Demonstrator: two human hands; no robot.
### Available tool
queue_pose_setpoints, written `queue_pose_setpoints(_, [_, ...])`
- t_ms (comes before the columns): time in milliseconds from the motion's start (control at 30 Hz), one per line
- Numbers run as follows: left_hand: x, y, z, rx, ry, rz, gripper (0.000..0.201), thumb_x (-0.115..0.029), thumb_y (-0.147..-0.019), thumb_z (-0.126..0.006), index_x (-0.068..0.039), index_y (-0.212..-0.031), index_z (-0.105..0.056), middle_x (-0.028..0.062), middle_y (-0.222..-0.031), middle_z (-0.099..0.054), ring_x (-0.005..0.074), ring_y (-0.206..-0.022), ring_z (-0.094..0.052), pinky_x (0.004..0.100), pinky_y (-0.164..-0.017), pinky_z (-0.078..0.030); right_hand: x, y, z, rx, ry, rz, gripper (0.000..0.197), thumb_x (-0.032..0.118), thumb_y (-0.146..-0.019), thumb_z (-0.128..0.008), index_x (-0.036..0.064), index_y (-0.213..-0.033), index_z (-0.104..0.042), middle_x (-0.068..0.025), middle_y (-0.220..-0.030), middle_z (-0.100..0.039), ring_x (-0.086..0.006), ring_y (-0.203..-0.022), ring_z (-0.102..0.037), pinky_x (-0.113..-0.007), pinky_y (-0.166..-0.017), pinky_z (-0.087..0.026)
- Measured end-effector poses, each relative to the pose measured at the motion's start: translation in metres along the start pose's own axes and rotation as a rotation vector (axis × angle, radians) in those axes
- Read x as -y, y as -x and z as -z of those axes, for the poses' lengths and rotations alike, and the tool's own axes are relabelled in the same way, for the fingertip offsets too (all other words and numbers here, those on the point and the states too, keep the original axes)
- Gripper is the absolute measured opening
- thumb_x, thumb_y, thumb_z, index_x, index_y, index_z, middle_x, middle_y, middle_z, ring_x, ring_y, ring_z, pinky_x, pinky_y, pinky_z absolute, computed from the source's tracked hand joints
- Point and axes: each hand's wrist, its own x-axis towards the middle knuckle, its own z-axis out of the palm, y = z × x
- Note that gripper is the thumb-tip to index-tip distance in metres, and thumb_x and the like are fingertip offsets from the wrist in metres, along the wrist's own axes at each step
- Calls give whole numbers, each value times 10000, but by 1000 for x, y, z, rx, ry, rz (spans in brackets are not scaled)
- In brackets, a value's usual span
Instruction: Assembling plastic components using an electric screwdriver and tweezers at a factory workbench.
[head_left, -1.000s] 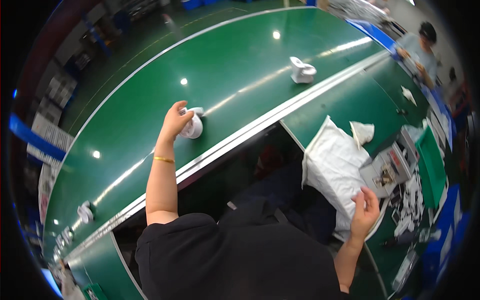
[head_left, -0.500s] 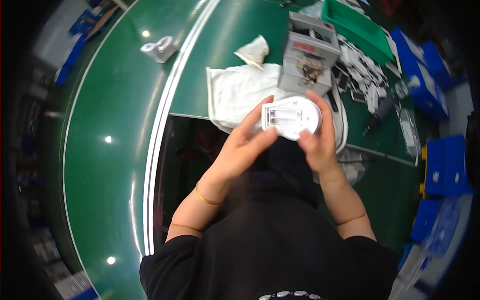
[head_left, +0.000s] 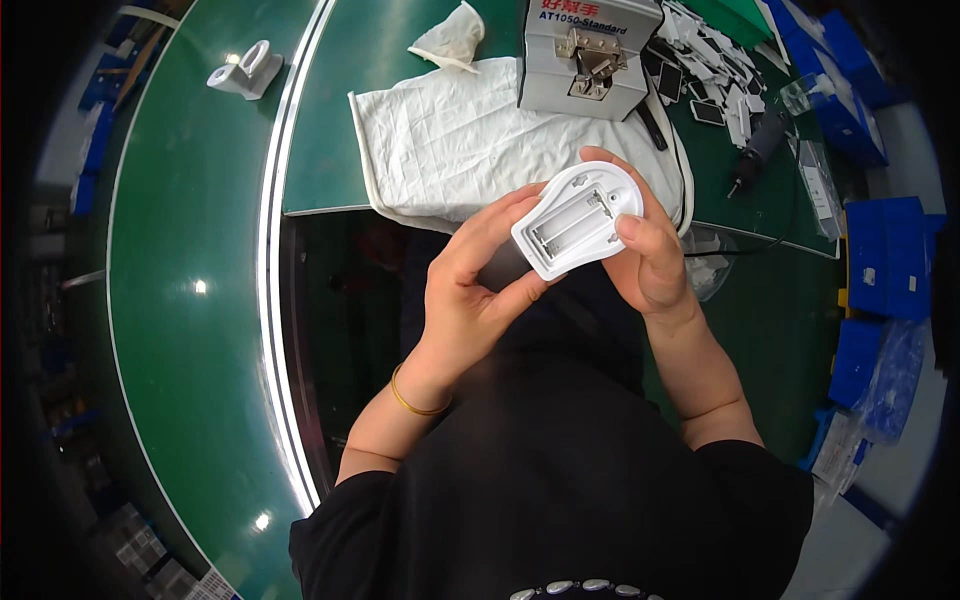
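A white plastic device housing [head_left: 570, 238] is held in the air in front of me, its open battery compartment facing up and metal contacts showing at the ends. My left hand [head_left: 465, 270] grips its narrower end, thumb at the near edge and fingers behind. Around the rounded end closes my right hand [head_left: 655, 250], with the thumb on the face beside the compartment. The underside of the housing is hidden. Beyond it, a white cloth [head_left: 450, 140] lies on the green bench.
A grey metal machine [head_left: 545, 75] stands on the cloth's far side. To the right are a heap of white and dark parts [head_left: 715, 65], a power screwdriver [head_left: 765, 140] and blue bins [head_left: 885, 255]. A white double-ring part [head_left: 250, 75] stands at the far left, beyond a white strip [head_left: 272, 200].
The housing has been turned and tilted in my hands, its narrow end swinging nearer. My right thumb has moved up onto its face. The bench has shifted up and left in view.
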Motion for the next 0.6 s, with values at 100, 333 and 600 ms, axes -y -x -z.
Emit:
queue_pose_setpoints(100, [3, 0, -2, -13, -41, -12, 600, -37, -728, -823, -51, -1294, -623, 129, -1327, -624, 278, -1241, -587, 355, -1047, -446, 0, -1, 2, 2, -3, 5, 720, 228, -849, -593, -16, -1473, -331, -117, -1290, -556, -199, -1197, -535, -327, -1040, -400])
queue_pose_setpoints(333, [12, -3, -2, 49, 170, 130, 761, -124, -607, -916, -43, -1287, -582, 135, -1383, -568, 247, -1124, -611, 341, -918, -510, -14, -6, 22, 92, -36, -159, 705, 247, -845, -568, -34, -1463, -377, -149, -1319, -569, -229, -1234, -555, -378, -1066, -417])
queue_pose_setpoints(600, [24, -18, -18, 379, 46, 240, 1058, -146, -594, -924, -73, -1507, -394, 105, -1239, -602, 228, -1077, -593, 326, -868, -513, -15, 7, 44, 69, 7, -183, 567, 175, -960, -567, -41, -1450, -381, -111, -1305, -565, -187, -1191, -561, -334, -1022, -451])
